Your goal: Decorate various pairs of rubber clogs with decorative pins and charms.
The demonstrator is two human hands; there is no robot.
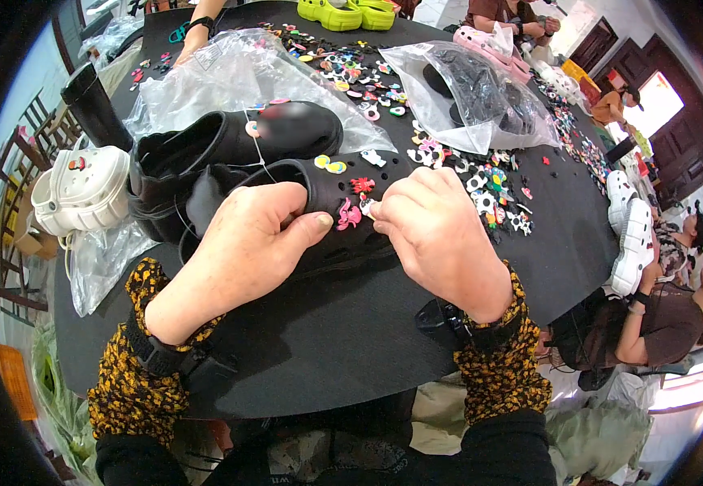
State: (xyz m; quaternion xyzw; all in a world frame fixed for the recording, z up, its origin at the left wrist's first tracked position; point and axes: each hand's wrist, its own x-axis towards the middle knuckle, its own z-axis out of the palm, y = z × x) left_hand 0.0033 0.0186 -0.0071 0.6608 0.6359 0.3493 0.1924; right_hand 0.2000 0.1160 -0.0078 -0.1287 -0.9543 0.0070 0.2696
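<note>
A black clog (393,168) lies on the black table in front of me, its toe toward the right. Yellow charms (330,164), a red charm (362,185), a pink charm (348,215) and a whitish fish-shaped charm (374,158) sit on its upper. My left hand (234,247) is closed on the clog's opening edge, thumb beside the pink charm. Pinched in the fingertips of my right hand (436,235) is a small black-and-white charm (366,206), against the upper. Behind lies the other black clog (197,142), joined by a thin white tie (260,154).
White clogs (84,186) and a black cylinder (96,105) stand at left. Clear bags (205,85), loose charms (367,73), a bag of black shoes (477,97) and green clogs (343,14) lie farther back. A co-worker's hand (193,44) reaches in; others sit at right.
</note>
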